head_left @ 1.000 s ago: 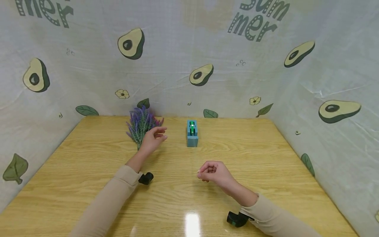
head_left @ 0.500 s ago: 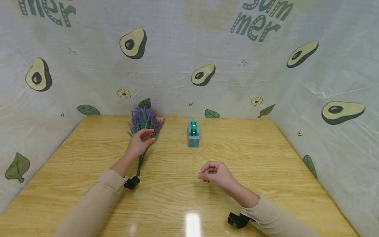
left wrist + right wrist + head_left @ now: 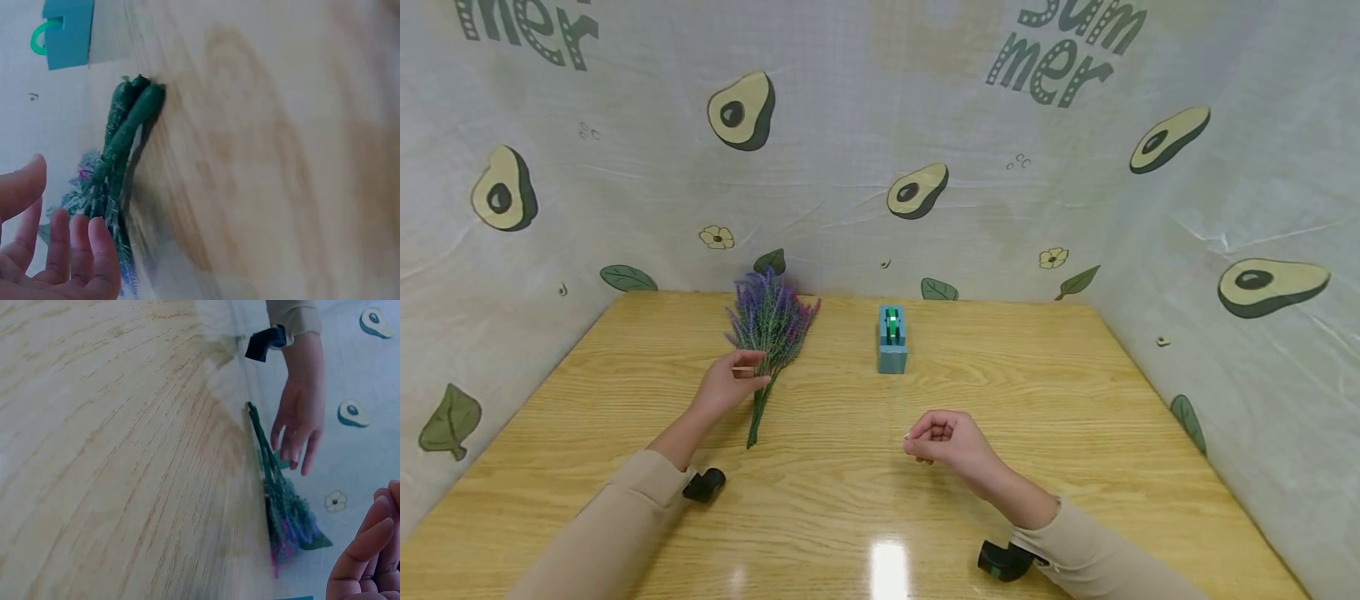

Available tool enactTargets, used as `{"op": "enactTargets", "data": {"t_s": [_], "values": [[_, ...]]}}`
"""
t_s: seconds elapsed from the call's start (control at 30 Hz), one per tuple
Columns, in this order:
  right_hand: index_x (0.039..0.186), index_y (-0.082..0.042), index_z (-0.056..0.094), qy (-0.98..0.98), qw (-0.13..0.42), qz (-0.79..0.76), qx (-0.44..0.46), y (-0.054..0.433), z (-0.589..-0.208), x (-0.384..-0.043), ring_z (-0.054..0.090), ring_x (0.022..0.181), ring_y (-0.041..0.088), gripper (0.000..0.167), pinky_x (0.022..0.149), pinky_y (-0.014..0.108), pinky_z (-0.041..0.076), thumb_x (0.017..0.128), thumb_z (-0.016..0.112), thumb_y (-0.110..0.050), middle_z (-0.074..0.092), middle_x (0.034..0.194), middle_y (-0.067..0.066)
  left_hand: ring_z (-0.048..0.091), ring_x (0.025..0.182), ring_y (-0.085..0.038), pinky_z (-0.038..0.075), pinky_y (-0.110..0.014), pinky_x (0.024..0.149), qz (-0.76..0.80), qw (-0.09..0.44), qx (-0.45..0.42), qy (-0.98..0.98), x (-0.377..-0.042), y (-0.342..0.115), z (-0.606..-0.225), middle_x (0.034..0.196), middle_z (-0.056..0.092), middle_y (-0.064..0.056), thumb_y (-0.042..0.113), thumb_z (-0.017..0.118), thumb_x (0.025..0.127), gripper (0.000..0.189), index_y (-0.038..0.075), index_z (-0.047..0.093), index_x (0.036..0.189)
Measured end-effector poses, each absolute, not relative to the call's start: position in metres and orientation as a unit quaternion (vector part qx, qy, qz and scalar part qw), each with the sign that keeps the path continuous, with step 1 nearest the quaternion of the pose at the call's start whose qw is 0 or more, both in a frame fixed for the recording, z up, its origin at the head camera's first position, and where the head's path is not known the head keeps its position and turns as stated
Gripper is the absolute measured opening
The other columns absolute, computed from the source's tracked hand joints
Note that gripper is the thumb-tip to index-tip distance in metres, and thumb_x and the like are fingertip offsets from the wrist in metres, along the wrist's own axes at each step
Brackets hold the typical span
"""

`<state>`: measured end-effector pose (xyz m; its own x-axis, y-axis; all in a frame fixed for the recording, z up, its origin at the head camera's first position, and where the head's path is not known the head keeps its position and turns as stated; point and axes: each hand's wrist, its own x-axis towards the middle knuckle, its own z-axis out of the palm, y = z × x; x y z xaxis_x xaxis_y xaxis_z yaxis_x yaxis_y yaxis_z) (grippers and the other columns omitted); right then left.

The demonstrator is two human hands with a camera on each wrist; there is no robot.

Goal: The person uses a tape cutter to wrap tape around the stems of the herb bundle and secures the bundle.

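Note:
A bouquet of artificial lavender [image 3: 767,312] lies on the table at the back left, its purple and pink heads toward the wall and green stems toward me. My left hand [image 3: 722,385] hovers beside the bouquet's left side, thumb and fingers apart with a gap between them. In the left wrist view the green stems [image 3: 128,119] lie just past the left fingers [image 3: 59,244], which hold nothing. Toward the middle right, my right hand [image 3: 951,442] hangs over the table with fingers loosely curled. A tiny pale spot shows at its fingertips, too small to identify.
Behind the hands stands a blue tape dispenser [image 3: 892,350] with a green roll, right of the bouquet. The wooden table [image 3: 820,517] is bordered by an avocado-print cloth [image 3: 1000,225] at the back and both sides. Black cameras are on both wrists.
My left hand has moved left and toward me, from over the bouquet to its left side, uncovering the stems. The right hand, bouquet and dispenser stay essentially where they were.

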<state>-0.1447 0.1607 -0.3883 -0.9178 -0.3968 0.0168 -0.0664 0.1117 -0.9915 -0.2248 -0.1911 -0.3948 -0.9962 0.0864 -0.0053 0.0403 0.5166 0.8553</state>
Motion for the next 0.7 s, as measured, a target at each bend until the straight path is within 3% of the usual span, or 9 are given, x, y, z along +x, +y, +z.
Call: {"op": "enactTargets", "data": {"t_s": [0.3,0.43,0.7], "values": [[0.089,0.015,0.059,0.732,0.123,-0.65,-0.162,0.161,-0.39,-0.145,0.056,0.061,0.015,0.022,0.056,0.025,0.047,0.082,0.07,-0.004,0.063,0.07,0.001,0.04,0.119,-0.045,0.048,-0.046,0.086,0.509,0.112,0.016,0.854,-0.219,-0.202,-0.404,0.134,0.036,-0.03,0.012,0.069,0.085,0.064,-0.001,0.037,0.139],[0.089,0.015,0.059,0.731,0.123,-0.652,-0.161,0.16,-0.39,-0.145,0.055,0.061,0.015,0.022,0.055,0.025,0.047,0.082,0.07,-0.004,0.063,0.07,0.001,0.043,0.117,-0.044,0.048,-0.045,0.086,0.512,0.141,0.007,0.847,-0.217,-0.204,-0.406,0.13,0.042,-0.032,0.01,0.072,0.082,0.072,-0.004,0.032,0.141],[0.087,0.014,0.059,0.72,0.126,-0.663,-0.163,0.159,-0.39,-0.144,0.053,0.06,0.011,0.023,0.055,0.024,0.046,0.082,0.07,-0.005,0.064,0.071,0.0,0.051,0.109,-0.039,0.049,-0.044,0.082,0.417,0.153,-0.012,0.896,-0.213,-0.197,-0.397,0.124,0.05,-0.029,0.026,0.075,0.08,0.067,-0.009,0.045,0.129]]}}
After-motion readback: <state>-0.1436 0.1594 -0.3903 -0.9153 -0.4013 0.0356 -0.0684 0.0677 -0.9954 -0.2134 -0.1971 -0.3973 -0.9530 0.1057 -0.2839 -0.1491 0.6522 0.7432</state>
